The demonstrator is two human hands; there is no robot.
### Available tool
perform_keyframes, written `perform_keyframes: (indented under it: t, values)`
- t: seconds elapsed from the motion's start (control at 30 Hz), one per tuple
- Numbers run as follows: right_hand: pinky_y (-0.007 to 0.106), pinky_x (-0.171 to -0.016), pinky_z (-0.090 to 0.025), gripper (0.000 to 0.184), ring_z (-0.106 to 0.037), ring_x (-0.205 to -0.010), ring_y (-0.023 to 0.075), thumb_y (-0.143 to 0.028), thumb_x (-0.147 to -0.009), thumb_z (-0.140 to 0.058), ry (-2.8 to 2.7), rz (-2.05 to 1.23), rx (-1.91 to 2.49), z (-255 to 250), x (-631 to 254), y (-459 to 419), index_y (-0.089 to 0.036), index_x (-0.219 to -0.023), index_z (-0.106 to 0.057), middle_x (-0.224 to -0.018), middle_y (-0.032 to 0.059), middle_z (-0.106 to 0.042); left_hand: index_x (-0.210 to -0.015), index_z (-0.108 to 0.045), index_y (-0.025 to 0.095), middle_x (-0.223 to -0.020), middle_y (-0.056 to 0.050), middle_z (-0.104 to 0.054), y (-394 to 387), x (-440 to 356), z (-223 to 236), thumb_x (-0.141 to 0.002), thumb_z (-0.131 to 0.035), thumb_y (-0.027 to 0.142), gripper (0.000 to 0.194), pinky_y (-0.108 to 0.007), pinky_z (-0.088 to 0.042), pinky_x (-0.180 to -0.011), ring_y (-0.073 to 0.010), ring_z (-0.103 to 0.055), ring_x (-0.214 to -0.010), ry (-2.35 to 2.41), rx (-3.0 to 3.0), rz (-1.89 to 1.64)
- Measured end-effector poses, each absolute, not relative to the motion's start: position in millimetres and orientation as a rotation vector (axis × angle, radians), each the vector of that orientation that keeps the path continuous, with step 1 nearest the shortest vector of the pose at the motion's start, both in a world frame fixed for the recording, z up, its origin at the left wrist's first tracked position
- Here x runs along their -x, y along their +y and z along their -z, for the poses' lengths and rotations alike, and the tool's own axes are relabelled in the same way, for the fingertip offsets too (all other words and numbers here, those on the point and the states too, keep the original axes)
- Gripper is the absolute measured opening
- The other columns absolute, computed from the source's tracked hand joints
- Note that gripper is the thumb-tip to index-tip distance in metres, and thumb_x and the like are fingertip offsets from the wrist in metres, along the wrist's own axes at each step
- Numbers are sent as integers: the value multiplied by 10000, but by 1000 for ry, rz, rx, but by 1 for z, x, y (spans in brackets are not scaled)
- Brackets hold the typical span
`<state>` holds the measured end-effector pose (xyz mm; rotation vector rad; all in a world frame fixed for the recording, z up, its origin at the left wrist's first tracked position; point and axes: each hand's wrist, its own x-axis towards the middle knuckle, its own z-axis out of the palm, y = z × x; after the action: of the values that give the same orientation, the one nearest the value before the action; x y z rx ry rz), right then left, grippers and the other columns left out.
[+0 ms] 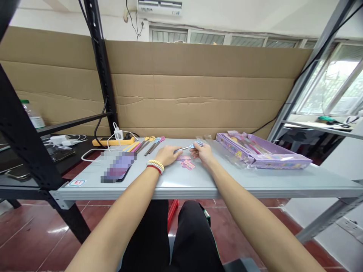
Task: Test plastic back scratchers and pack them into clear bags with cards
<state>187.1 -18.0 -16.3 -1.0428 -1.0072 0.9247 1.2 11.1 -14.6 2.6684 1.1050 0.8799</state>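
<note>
Both my hands rest on the grey table [198, 181] and hold one small blue fork [189, 146] between them. My left hand [168, 155], with bead bracelets on its wrist, pinches the handle end. My right hand [202, 152] grips the blue head end. Small pink cards [187, 163] lie on the table just under and in front of my hands. A row of coloured forks and spoons [147, 144] lies to the left, beyond my left hand.
A purple box [263, 153] of items in clear wrap sits at the right. A phone [119, 168] lies at the left, a yellow power strip [113, 142] with chargers behind it. A cardboard wall stands behind; black shelf posts at the left.
</note>
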Motion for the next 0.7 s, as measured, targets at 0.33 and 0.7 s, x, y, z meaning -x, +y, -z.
perform_keyframes:
  t: [0.33,0.7]
  values:
    - [163,-326,-442,171,-564,-403,99,-185,-741,-665,-752,-732,1005,-16,-232,-58,-142,-630,-543,-497,15,-596,-985,-666,253,-890,-45,-668,-21,26,-12,-919,-367,377,331,-274,-374,-614,-181,-607,-787,1449,-3005,-955]
    - [244,-288,-380,212,-497,-349,130,-216,-668,-667,-550,-270,1038,-17,-382,-140,-227,-507,-529,-497,66,-517,-929,-656,214,-779,-38,-654,-117,164,25,-925,-366,323,310,-275,-414,-624,-160,-600,-699,1558,-3144,-1062]
